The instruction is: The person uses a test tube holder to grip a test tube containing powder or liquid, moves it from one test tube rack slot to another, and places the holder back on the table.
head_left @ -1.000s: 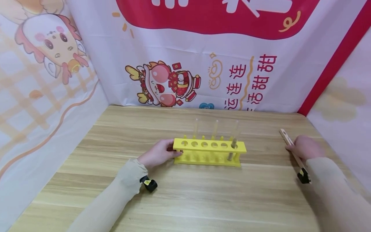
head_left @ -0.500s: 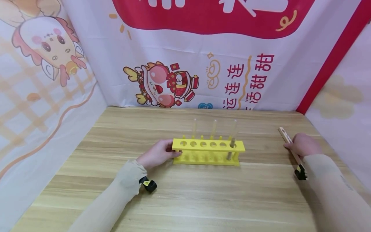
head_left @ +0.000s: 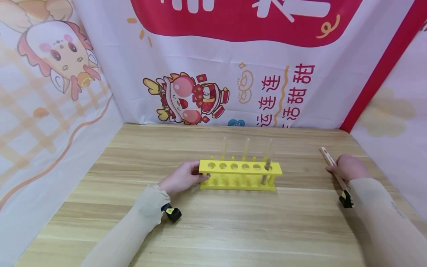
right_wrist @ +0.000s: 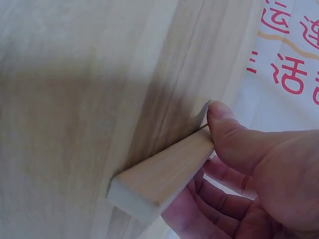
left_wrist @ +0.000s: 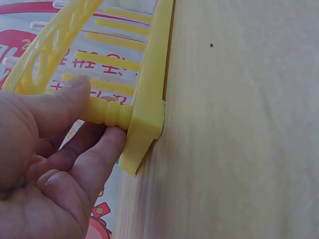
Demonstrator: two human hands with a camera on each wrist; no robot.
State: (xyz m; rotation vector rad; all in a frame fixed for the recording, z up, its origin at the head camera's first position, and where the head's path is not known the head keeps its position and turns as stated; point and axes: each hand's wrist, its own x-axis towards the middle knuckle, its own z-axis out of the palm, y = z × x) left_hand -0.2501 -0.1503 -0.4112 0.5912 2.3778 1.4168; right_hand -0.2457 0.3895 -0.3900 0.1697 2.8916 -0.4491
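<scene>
A yellow test tube rack [head_left: 240,171] stands mid-table, with one row of round holes. My left hand [head_left: 181,177] grips its left end; in the left wrist view, thumb and fingers hold the ridged end post [left_wrist: 107,110]. A tube with greyish contents [head_left: 268,164] sits in the rightmost hole. Three clear test tubes [head_left: 246,148] rise over pegs at the rack's back. On the right, my right hand [head_left: 353,167] pinches a wooden test tube clamp [head_left: 327,155] lying along the table. The right wrist view has the thumb on the clamp's edge [right_wrist: 162,172] and fingers curled beneath.
The wood-grain table [head_left: 213,230] ends at a printed cloth backdrop [head_left: 140,96] behind the rack. More cloth hangs at the left and right sides. A black wrist mount [head_left: 171,213] hangs beneath the left sleeve.
</scene>
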